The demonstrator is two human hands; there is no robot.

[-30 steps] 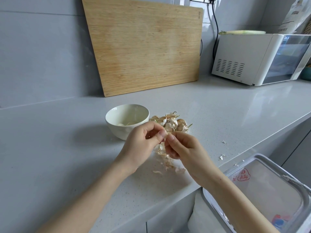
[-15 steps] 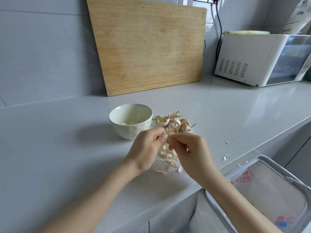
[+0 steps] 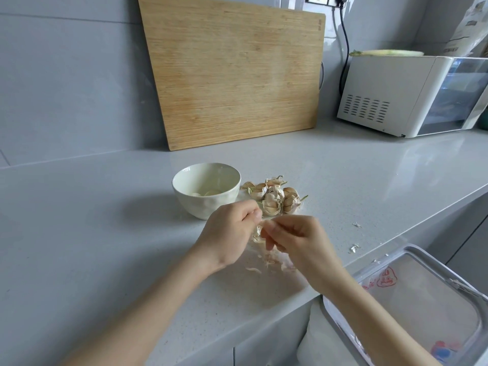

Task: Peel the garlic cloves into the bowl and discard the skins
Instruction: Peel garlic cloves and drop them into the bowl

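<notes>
A cream bowl (image 3: 204, 203) stands on the grey counter with a couple of peeled cloves (image 3: 208, 192) at its bottom. Right beside it lies a pile of unpeeled garlic (image 3: 274, 196). In front of the pile my left hand (image 3: 228, 233) and my right hand (image 3: 295, 240) meet, fingers curled, pinching one garlic clove (image 3: 258, 231) between them; the clove is mostly hidden by my fingers. Loose papery skins (image 3: 266, 261) lie on the counter under my hands.
A wooden cutting board (image 3: 232, 72) leans on the wall behind the bowl. A white appliance (image 3: 401, 96) sits at the back right. A lined bin (image 3: 422, 305) stands open below the counter edge at the right. Skin flakes (image 3: 355, 247) lie near that edge.
My right hand has turned over, knuckles now upward, and both hands have lowered slightly toward the skins while still pinching the clove. The camera view shifted a little.
</notes>
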